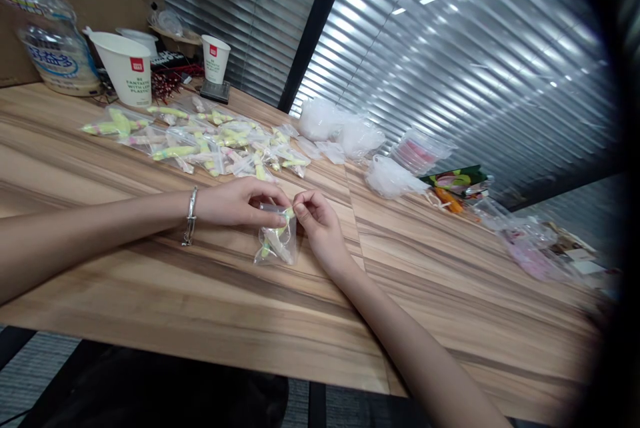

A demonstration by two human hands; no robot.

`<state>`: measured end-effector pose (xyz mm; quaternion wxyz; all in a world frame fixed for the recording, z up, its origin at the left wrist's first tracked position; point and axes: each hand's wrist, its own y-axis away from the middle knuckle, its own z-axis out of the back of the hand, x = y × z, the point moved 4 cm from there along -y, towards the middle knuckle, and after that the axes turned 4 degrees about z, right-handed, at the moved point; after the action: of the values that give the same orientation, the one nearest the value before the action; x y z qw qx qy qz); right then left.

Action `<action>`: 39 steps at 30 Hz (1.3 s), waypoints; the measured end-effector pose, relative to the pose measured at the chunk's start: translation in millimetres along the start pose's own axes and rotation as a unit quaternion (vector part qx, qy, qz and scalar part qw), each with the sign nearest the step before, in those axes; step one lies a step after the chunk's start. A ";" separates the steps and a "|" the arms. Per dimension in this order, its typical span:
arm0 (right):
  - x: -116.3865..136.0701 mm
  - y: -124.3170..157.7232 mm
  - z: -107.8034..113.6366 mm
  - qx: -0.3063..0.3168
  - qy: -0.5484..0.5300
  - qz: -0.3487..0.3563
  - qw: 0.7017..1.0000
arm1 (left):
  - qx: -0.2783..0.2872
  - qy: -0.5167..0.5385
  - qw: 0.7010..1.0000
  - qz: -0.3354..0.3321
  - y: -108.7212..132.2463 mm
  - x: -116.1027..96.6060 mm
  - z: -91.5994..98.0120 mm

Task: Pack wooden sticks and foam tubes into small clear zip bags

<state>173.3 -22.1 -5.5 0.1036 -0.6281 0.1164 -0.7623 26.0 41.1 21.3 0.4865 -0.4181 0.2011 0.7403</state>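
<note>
In the head view a small clear plastic bag [277,245] hangs down toward the table's near side, with yellow-green and pale pieces inside. My left hand [240,203] pinches its upper edge from the left, the thumb lying across the front. On the other side my right hand [320,225] has thumb and forefinger pressed together at the bag's top right corner. A yellow-green tip shows between the two hands at the bag's mouth. What exactly the pieces are is too small to tell.
Behind my hands lies a spread of filled clear bags [235,138]. Paper cups [125,75] and a large plastic bottle [60,48] stand at the back left. Bundles of clear plastic [393,177] and an orange item [449,200] lie at the back right of the wooden table [200,308].
</note>
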 end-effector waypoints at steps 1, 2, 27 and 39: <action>0.0 -0.2 -0.1 -0.001 -0.002 0.000 1.000 | 0.002 0.004 1.000 -0.001 -0.2 1.0 -0.2; 0.3 -0.5 -0.1 -0.002 -0.003 0.002 1.000 | 0.003 0.010 1.000 0.000 -0.3 2.0 -0.6; 13.6 -2.7 2.0 -0.025 0.056 0.076 0.995 | -0.150 0.225 0.956 0.114 -0.4 17.4 4.7; 5.3 -2.2 0.4 0.006 0.155 0.032 0.987 | -0.129 0.166 0.975 0.070 -2.6 14.3 2.4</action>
<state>172.7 -21.6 0.2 0.1120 -0.4975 0.1466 -0.8476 24.8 51.8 11.3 0.3353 -0.5794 0.2109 0.7123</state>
